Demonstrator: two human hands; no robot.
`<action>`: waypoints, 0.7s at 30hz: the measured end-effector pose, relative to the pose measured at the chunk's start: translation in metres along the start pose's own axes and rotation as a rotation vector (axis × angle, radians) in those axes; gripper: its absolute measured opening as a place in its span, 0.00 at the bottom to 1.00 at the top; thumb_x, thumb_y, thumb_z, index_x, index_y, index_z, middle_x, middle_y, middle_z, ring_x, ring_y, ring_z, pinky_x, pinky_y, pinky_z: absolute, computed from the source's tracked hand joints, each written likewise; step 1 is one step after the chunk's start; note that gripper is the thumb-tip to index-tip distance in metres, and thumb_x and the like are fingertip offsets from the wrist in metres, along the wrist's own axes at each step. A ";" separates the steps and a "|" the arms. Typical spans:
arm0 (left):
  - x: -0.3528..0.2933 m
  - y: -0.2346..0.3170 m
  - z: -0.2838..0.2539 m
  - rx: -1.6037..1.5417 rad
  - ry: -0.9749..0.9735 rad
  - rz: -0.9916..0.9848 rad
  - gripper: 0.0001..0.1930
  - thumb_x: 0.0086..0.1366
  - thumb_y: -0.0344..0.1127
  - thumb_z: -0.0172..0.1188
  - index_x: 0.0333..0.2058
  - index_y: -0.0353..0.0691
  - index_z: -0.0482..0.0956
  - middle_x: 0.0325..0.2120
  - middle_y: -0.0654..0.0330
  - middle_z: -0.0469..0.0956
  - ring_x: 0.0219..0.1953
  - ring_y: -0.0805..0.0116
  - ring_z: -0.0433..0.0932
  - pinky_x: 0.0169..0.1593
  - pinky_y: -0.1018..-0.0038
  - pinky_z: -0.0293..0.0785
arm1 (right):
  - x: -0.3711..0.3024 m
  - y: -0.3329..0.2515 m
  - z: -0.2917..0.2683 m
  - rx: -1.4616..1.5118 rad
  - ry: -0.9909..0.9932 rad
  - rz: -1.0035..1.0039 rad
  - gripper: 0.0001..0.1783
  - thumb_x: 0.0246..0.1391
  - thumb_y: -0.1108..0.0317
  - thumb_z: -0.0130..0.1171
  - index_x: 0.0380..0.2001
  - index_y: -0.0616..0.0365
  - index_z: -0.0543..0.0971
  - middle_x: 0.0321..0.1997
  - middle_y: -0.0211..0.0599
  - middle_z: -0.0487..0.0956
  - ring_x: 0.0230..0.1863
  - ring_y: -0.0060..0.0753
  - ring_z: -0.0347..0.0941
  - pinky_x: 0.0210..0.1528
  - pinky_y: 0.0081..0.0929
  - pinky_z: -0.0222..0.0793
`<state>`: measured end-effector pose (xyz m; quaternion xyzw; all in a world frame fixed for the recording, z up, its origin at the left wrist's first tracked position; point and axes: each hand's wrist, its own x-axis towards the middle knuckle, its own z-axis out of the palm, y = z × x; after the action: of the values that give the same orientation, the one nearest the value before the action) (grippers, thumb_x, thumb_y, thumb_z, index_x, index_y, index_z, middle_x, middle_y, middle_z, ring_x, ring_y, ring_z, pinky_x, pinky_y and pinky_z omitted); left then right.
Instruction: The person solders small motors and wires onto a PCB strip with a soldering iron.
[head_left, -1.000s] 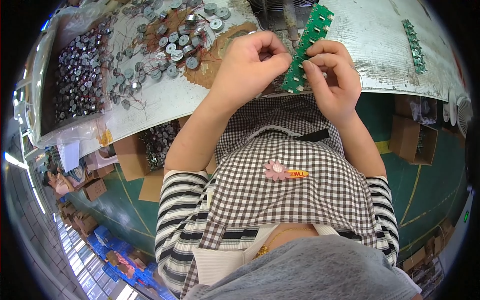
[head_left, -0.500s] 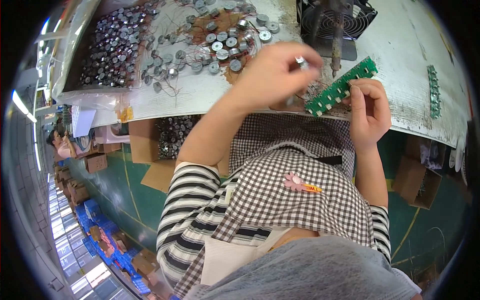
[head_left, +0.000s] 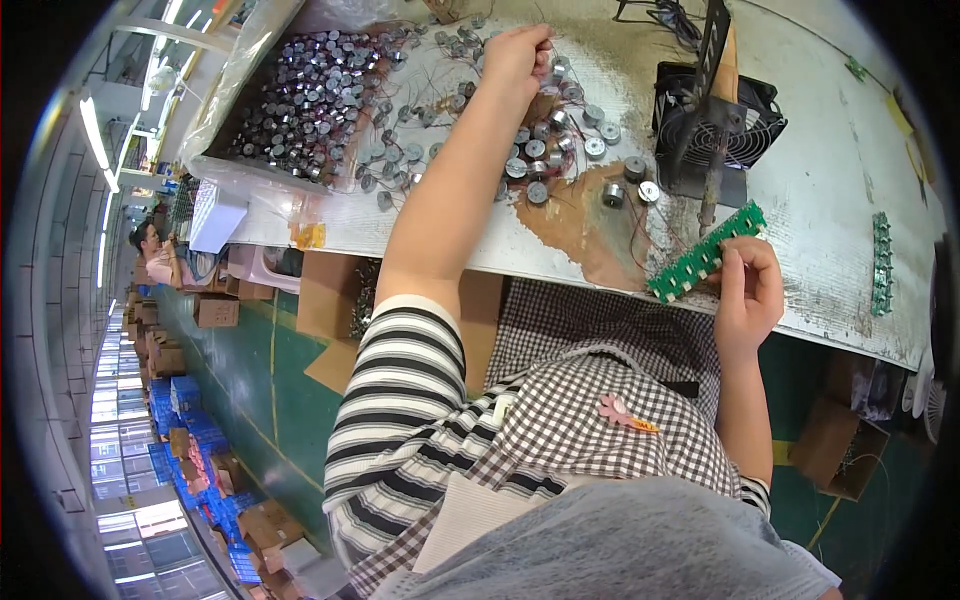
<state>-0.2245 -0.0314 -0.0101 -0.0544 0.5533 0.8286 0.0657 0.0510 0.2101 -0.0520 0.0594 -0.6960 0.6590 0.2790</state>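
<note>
My right hand (head_left: 750,300) pinches a long green circuit board (head_left: 690,272) with small pale parts along it, held slanted above the table's front edge. My left hand (head_left: 516,62) is stretched far over the table, its fingers curled together above the scattered motors; what they hold, if anything, is hidden. Small round silver motors (head_left: 536,150) with thin red wires lie below that hand. A few motors (head_left: 613,195) sit nearer the board, wires trailing toward it. Just beyond the board, a soldering iron (head_left: 713,180) on a stand points down.
A black fan (head_left: 768,125) stands behind the iron. At the left, a plastic-lined box (head_left: 255,172) holds a heap of motors. Another green board (head_left: 881,262) lies at the table's right. Cardboard boxes (head_left: 840,445) are on the floor, and another person (head_left: 165,262) sits far left.
My left hand has moved from near the circuit board to far over the loose motors. The right hand still holds the board. The whole view has shifted.
</note>
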 end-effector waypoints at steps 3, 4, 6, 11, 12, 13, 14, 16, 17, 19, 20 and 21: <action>-0.034 0.009 0.012 0.499 0.213 0.682 0.07 0.55 0.30 0.64 0.25 0.31 0.77 0.23 0.60 0.77 0.20 0.79 0.68 0.25 0.81 0.64 | 0.001 0.000 0.003 0.025 -0.010 -0.007 0.02 0.59 0.79 0.50 0.31 0.65 0.70 0.37 0.39 0.73 0.26 0.18 0.67 0.29 0.13 0.67; -0.043 0.013 0.013 0.500 0.212 0.680 0.07 0.55 0.30 0.64 0.25 0.31 0.77 0.23 0.60 0.77 0.20 0.79 0.68 0.25 0.81 0.64 | 0.001 0.001 0.004 0.015 -0.023 -0.030 0.02 0.58 0.79 0.50 0.31 0.65 0.70 0.37 0.39 0.73 0.26 0.18 0.67 0.28 0.13 0.67; -0.081 0.032 0.023 0.914 0.294 1.448 0.08 0.56 0.35 0.60 0.29 0.36 0.79 0.20 0.57 0.73 0.26 0.60 0.74 0.33 0.70 0.71 | 0.001 0.001 0.003 0.006 -0.032 -0.048 0.02 0.58 0.79 0.51 0.31 0.65 0.70 0.37 0.40 0.73 0.26 0.18 0.67 0.28 0.13 0.67; -0.182 0.016 0.038 0.324 -0.198 0.571 0.05 0.58 0.27 0.61 0.29 0.32 0.76 0.24 0.58 0.79 0.26 0.78 0.76 0.29 0.81 0.71 | -0.001 -0.002 -0.001 -0.057 -0.055 -0.099 0.02 0.58 0.79 0.52 0.31 0.65 0.70 0.37 0.41 0.73 0.25 0.18 0.68 0.27 0.13 0.67; -0.201 0.009 0.036 0.329 -0.290 0.331 0.05 0.60 0.28 0.60 0.32 0.32 0.76 0.24 0.59 0.79 0.24 0.79 0.77 0.27 0.82 0.71 | -0.002 -0.002 -0.002 -0.059 -0.053 -0.094 0.02 0.58 0.79 0.52 0.31 0.65 0.70 0.37 0.41 0.73 0.25 0.18 0.68 0.27 0.13 0.67; -0.219 0.008 0.042 0.372 -0.315 0.075 0.05 0.61 0.29 0.60 0.32 0.33 0.76 0.23 0.60 0.79 0.21 0.81 0.74 0.22 0.84 0.68 | -0.002 -0.002 -0.003 -0.055 -0.063 -0.078 0.02 0.57 0.79 0.52 0.31 0.65 0.70 0.37 0.41 0.73 0.25 0.18 0.69 0.27 0.13 0.67; -0.226 -0.006 0.036 0.281 -0.394 -0.082 0.06 0.61 0.30 0.60 0.33 0.33 0.76 0.22 0.61 0.78 0.18 0.81 0.72 0.20 0.85 0.65 | -0.002 -0.002 -0.003 -0.052 -0.074 -0.062 0.02 0.57 0.80 0.52 0.31 0.65 0.70 0.38 0.41 0.73 0.25 0.18 0.69 0.27 0.13 0.66; -0.231 -0.025 0.035 0.277 -0.457 -0.233 0.07 0.61 0.32 0.61 0.34 0.33 0.77 0.21 0.64 0.77 0.19 0.83 0.71 0.20 0.85 0.64 | 0.000 -0.003 -0.003 -0.052 -0.083 -0.044 0.02 0.56 0.81 0.51 0.30 0.65 0.69 0.38 0.41 0.73 0.27 0.17 0.69 0.27 0.13 0.66; -0.230 -0.035 0.036 0.322 -0.399 -0.193 0.07 0.61 0.32 0.61 0.33 0.33 0.77 0.21 0.65 0.76 0.20 0.83 0.70 0.21 0.85 0.64 | 0.000 -0.003 -0.001 -0.003 -0.080 0.005 0.03 0.55 0.82 0.51 0.30 0.64 0.69 0.38 0.41 0.73 0.29 0.18 0.69 0.29 0.14 0.67; -0.234 -0.052 0.041 0.342 -0.322 -0.102 0.08 0.61 0.33 0.61 0.33 0.33 0.78 0.22 0.68 0.76 0.23 0.85 0.70 0.25 0.85 0.66 | 0.000 -0.006 -0.001 -0.021 -0.099 -0.018 0.04 0.54 0.82 0.53 0.30 0.64 0.69 0.39 0.41 0.74 0.29 0.18 0.70 0.30 0.14 0.68; -0.232 -0.058 0.039 0.371 -0.349 -0.042 0.08 0.61 0.33 0.61 0.33 0.32 0.78 0.22 0.68 0.76 0.23 0.85 0.70 0.25 0.86 0.66 | 0.002 -0.006 -0.002 -0.008 -0.119 -0.030 0.04 0.54 0.81 0.53 0.30 0.64 0.69 0.39 0.41 0.74 0.28 0.18 0.70 0.30 0.14 0.68; -0.231 -0.059 0.041 0.397 -0.364 -0.019 0.08 0.61 0.33 0.61 0.33 0.32 0.78 0.22 0.68 0.76 0.23 0.85 0.70 0.25 0.86 0.65 | 0.003 -0.005 -0.001 0.006 -0.137 -0.047 0.04 0.54 0.80 0.54 0.30 0.65 0.69 0.39 0.40 0.74 0.28 0.18 0.69 0.30 0.13 0.67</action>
<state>0.0125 0.0173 -0.0106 0.1040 0.6834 0.6995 0.1811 0.0510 0.2116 -0.0466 0.1216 -0.7099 0.6488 0.2458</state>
